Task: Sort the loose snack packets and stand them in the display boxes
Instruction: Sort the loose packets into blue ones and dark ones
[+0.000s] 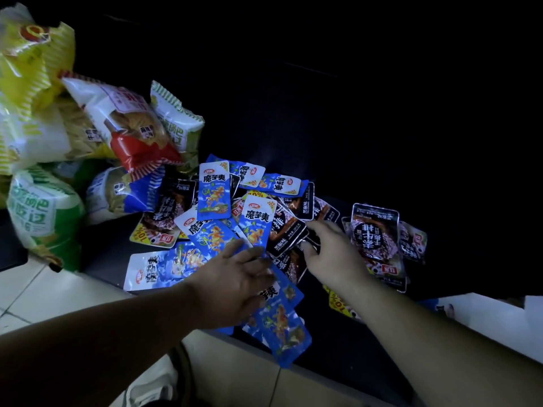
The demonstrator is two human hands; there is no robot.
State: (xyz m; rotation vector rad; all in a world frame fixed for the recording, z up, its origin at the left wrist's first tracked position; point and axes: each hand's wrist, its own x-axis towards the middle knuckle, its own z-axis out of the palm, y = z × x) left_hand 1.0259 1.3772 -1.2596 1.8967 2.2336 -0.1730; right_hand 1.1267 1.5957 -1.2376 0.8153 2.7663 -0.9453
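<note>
Blue packets (pixel 212 198) and black packets (pixel 373 233) lie mixed on the desk (pixel 108 245). Left hand (pixel 238 279) lies flat on blue; right hand (pixel 332 254) curls at black — grip unclear. Best kept one colour per hand.

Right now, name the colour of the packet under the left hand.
Blue: the packet under the left hand is blue. Head view.

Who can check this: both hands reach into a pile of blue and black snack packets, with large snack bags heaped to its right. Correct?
No: the head view shows the large snack bags heaped to its left. The left hand and right hand do reach into the snack-packet pile.
</note>
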